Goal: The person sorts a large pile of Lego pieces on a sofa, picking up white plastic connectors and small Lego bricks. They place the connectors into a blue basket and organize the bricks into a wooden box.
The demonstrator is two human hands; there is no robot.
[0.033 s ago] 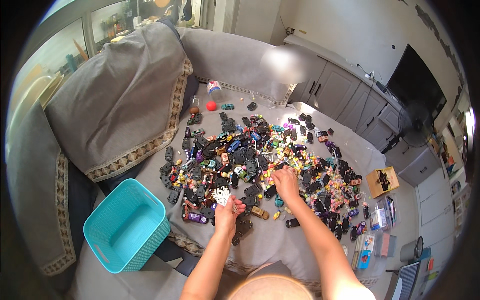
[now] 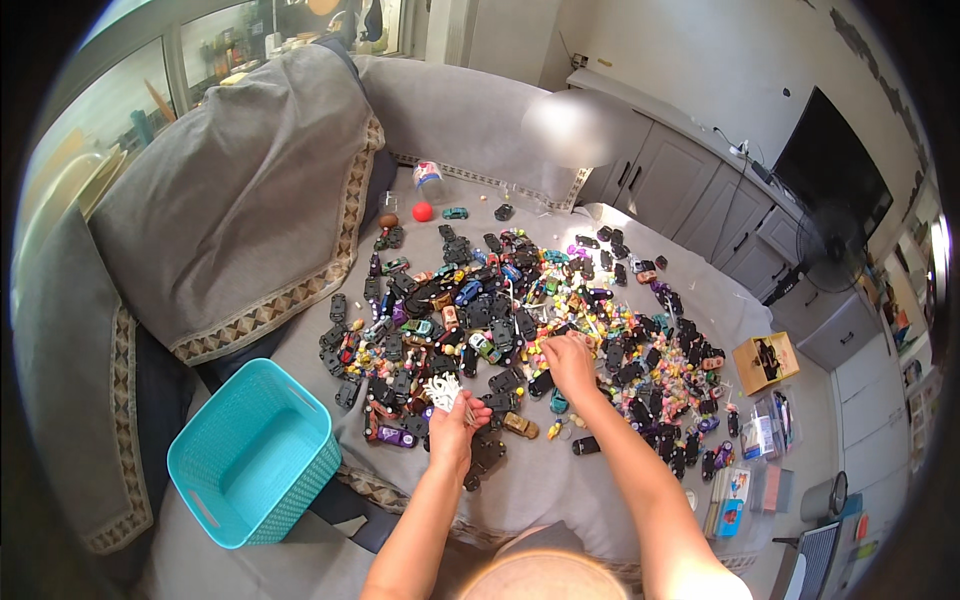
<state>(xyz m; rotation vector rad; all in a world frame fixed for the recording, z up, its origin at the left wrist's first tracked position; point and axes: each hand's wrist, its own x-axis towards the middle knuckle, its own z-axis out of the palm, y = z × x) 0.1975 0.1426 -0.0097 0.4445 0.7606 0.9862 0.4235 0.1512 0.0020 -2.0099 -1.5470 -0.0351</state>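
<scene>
My left hand (image 2: 455, 428) is closed round a bunch of short white sticks (image 2: 441, 391), whose ends fan out above the fingers. My right hand (image 2: 571, 366) reaches into the pile with its fingers bent together over small yellow and pink pieces (image 2: 556, 322); whatever it pinches is hidden. Between and around both hands spread many toy cars (image 2: 485, 346), a lot of them lying with their black undersides up. A tan toy car (image 2: 520, 425) and a purple toy car (image 2: 396, 437) lie near my left hand.
A turquoise basket (image 2: 318, 455) stands at the left on the grey-covered sofa (image 2: 290, 190). At the back are a red ball (image 2: 422, 212) and a clear plastic jar (image 2: 428, 180). To the right sit a yellow box (image 2: 765, 362) and clear plastic containers (image 2: 770, 430).
</scene>
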